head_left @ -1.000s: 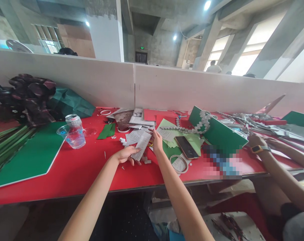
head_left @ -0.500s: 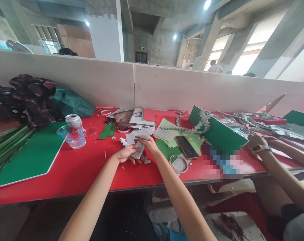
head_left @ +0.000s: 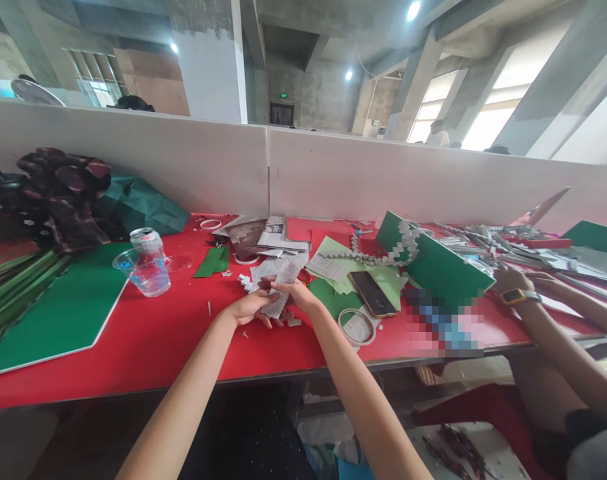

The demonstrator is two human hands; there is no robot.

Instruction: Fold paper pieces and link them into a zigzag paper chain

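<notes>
Between my two hands is a narrow strip of printed paper (head_left: 286, 272), slanting up and away over the red table. My left hand (head_left: 248, 308) grips its lower part, thumb on top and fingers beneath. My right hand (head_left: 298, 293) pinches the strip from the right, near its middle. Small folded paper pieces (head_left: 245, 281) lie just left of the strip, and a few paper scraps (head_left: 294, 322) sit below my right hand. A printed sheet (head_left: 263, 270) lies behind my hands. Part of my fingers is hidden under the strip.
To the left stand a drink can (head_left: 147, 241) and a clear plastic cup (head_left: 156, 283). A phone (head_left: 372, 293), a tape roll (head_left: 357, 327), a folded-paper chain (head_left: 383, 257) and a green board (head_left: 433, 267) are to the right. A co-worker's hand (head_left: 513, 280) works at far right.
My right hand has shifted down along the paper strip, with its fingers off the upper end. More of the strip now shows, standing out beyond my hands.
</notes>
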